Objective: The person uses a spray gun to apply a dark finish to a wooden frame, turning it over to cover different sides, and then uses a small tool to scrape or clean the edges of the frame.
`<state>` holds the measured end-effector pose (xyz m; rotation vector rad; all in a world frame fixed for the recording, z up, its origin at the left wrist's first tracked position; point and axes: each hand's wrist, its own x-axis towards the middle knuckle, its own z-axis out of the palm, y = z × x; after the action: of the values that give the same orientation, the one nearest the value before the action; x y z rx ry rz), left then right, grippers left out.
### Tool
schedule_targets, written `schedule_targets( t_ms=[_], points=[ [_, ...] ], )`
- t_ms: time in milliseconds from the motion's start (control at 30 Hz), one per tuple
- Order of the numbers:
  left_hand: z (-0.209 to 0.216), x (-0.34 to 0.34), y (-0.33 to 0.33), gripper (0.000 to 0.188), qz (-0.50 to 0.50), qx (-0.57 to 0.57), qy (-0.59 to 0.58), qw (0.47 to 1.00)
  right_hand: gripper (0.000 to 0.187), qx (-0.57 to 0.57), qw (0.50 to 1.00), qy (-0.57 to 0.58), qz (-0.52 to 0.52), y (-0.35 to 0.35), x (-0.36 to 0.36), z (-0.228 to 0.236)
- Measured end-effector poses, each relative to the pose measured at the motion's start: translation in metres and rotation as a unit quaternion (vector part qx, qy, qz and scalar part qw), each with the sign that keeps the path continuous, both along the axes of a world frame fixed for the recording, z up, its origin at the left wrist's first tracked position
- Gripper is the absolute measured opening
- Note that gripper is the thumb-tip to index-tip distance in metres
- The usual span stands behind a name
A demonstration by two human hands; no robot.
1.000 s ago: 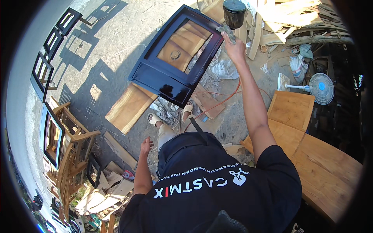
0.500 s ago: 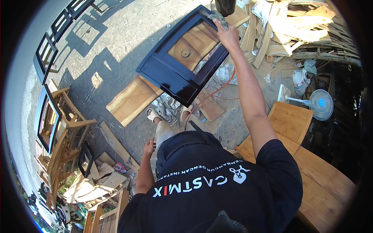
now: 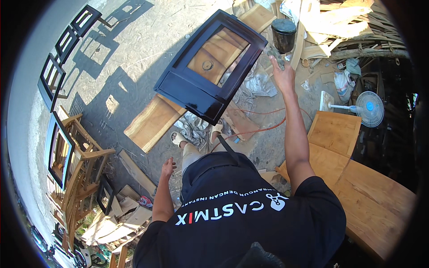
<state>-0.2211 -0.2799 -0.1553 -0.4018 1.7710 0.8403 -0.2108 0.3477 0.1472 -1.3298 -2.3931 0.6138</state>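
Observation:
My right hand point(image 3: 283, 79) is closed round a spray gun point(image 3: 278, 60), held out past the right edge of a dark, glossy frame panel point(image 3: 192, 85). A black cup point(image 3: 284, 35) stands beyond the hand and looks to be part of the gun. Faint mist shows between the gun and the panel's edge. The panel has a solid lower part and a rectangular opening, through which a wooden board point(image 3: 210, 62) shows. My left hand point(image 3: 168, 168) hangs by my left leg, holding nothing, its fingers loosely apart.
An orange hose point(image 3: 263, 128) curves over the ground near my feet. Wood scraps point(image 3: 344, 27) pile up at the far right, near a white fan point(image 3: 369, 109) and a wooden panel point(image 3: 333, 134). Dark frames point(image 3: 53, 80) and a wooden chair-like frame point(image 3: 85, 154) line the left.
My right hand has moved right and nearer to me with the spray gun, off the panel's far right edge. The hose has shifted with it. My left hand has risen slightly.

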Motion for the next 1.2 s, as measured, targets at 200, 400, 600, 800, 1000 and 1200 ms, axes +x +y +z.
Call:
schedule_targets(
  t_ms=[200, 400, 600, 800, 1000, 1200],
  points=[
    [0.022, 0.007, 0.021, 0.067, -0.009, -0.004, -0.01, 1.0, 0.057, -0.046, 0.999, 0.004, 0.016, 0.014, -0.017, -0.012],
    [0.027, 0.046, 0.025, 0.067, 0.047, -0.009, 0.014, 0.999, 0.06, -0.119, 0.983, 0.104, 0.094, 0.02, -0.082, -0.026],
    [0.043, 0.101, 0.03, 0.067, 0.087, -0.028, 0.005, 0.996, 0.057, -0.117, 0.975, 0.102, 0.161, 0.029, -0.084, -0.045],
    [0.033, 0.142, 0.036, 0.065, 0.11, -0.057, -0.01, 0.992, 0.055, -0.208, 0.947, 0.078, 0.231, -0.005, -0.056, -0.042],
    [0.036, 0.143, 0.051, 0.063, 0.085, -0.053, 0.02, 0.995, 0.043, -0.309, 0.891, 0.109, 0.315, -0.041, -0.036, -0.035],
    [0.053, 0.142, 0.064, 0.061, 0.078, -0.072, 0.023, 0.994, 0.034, -0.361, 0.844, 0.09, 0.386, -0.064, -0.038, -0.043]
  ],
)
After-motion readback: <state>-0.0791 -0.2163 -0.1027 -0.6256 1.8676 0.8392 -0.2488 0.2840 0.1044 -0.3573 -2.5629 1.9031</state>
